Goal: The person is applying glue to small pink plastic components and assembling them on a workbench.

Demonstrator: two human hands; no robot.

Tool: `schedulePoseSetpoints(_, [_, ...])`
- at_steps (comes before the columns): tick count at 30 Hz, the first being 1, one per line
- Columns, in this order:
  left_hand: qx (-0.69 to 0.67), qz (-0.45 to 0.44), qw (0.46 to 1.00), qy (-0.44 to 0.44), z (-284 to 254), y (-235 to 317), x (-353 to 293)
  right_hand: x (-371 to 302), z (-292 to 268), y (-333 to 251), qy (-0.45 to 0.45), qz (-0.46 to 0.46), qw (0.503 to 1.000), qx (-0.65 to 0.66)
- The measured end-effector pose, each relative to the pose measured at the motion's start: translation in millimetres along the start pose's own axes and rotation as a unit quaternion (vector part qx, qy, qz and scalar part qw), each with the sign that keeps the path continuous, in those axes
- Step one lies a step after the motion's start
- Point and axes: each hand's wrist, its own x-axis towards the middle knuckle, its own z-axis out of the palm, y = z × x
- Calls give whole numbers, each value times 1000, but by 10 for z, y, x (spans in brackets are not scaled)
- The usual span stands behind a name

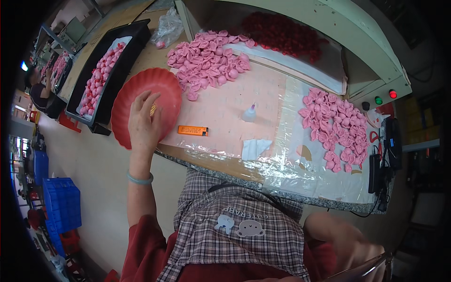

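Observation:
My left hand (pixel 144 120), with a pale green bangle (pixel 140 179) on the wrist, is over a red scalloped bowl (pixel 126 89). Its fingers are curved and apart. A small yellow patch (pixel 153 109) shows between thumb and fingers; whether it is a ring or something in the bowl I cannot tell. Low at the right, my right hand (pixel 359 254) is raised close to me and smeared by motion. Beside it runs a dark thin-edged object (pixel 371 268), its kind unclear. An orange lighter (pixel 193 130) lies right of the bowl.
Pink petal-like pieces form two heaps, one at the back (pixel 206 58) and one at the right (pixel 336 127). Between them stand a small dropper bottle (pixel 249 114) and a folded white cloth (pixel 256 149). A black tray (pixel 131 49) sits left; a lit machine housing (pixel 376 61) spans the back.

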Motion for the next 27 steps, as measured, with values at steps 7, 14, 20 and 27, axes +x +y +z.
schedulePoseSetpoints(7, [-106,111,987,-43,524,742,527,211,-396,-478,-139,-73,897,413])
schedulePoseSetpoints(14, [-113,231,966,-15,1584,985,1131,106,-446,-417,-33,-118,954,273])
schedulePoseSetpoints(20, [-59,316,946,-41,1939,1055,1329,4,-487,-327,65,-142,977,147])
schedulePoseSetpoints(27, [-46,321,944,-68,1973,1099,1358,-20,-556,-285,152,-159,975,-20])
